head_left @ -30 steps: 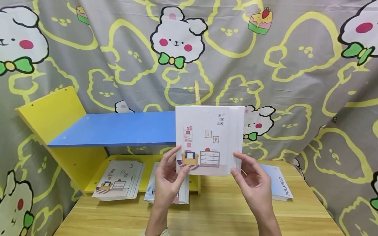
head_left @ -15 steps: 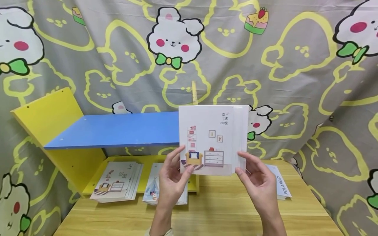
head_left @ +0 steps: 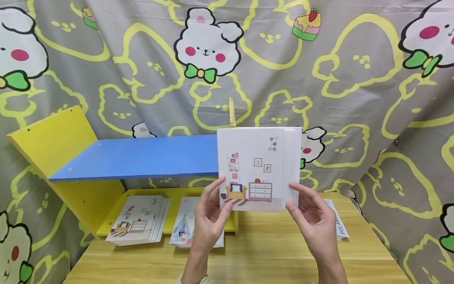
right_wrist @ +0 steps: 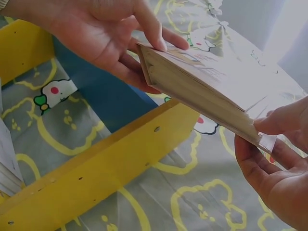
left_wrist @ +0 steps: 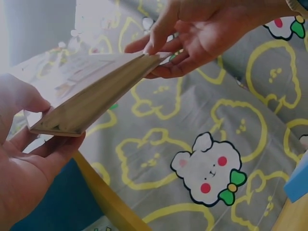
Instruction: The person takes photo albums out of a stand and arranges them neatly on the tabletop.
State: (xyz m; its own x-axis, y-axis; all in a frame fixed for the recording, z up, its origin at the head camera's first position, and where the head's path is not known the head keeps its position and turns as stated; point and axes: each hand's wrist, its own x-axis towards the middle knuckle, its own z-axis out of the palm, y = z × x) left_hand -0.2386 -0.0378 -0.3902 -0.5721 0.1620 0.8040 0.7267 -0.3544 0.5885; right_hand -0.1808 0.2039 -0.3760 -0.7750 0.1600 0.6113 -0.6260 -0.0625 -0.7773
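I hold a thick stack of white cards upright above the table, its front showing a drawn room with a chair and a dresser. My left hand pinches its lower left corner, thumb in front and fingers behind. The right hand pinches the lower right corner the same way. The left wrist view shows the stack's edge resting between my left thumb and palm, with the right hand at its far end. From the right wrist, the stack spans from the left hand to the right hand.
A yellow shelf with a blue top board stands at the back left of the wooden table. Under it lie a stack of room cards and a stack of tent cards. A stack marked POLAROID lies behind my right hand. Printed cloth hangs behind.
The stack and both hands have drifted slightly to the right in the view. Both hands keep the same hold on the lower corners.
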